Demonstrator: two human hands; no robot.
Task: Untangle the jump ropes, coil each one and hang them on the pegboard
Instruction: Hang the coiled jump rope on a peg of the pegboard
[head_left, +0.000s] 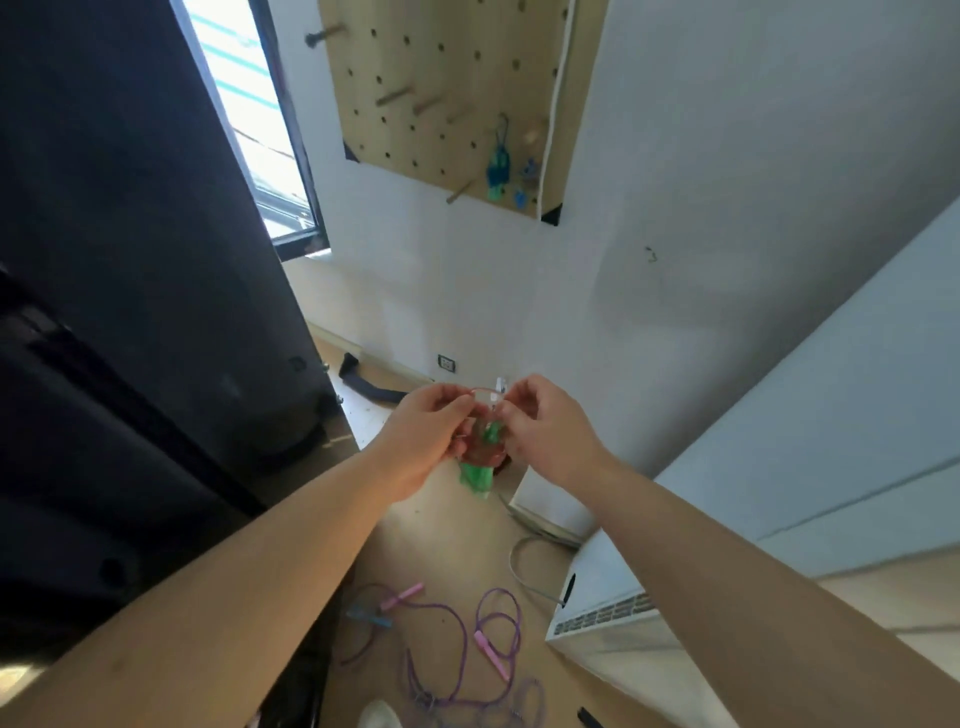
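Jump rope (477, 475) hangs pinched between left hand (423, 436) and right hand (548, 434).

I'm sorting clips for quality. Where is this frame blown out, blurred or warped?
Head view: the window is blown out; the left hand, right hand and the rope bundle they hold look soft; the wide lens bends the pegboard edges.

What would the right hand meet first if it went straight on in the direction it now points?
The right hand would probably meet the rope bundle it pinches, then the left hand; depth is unclear.
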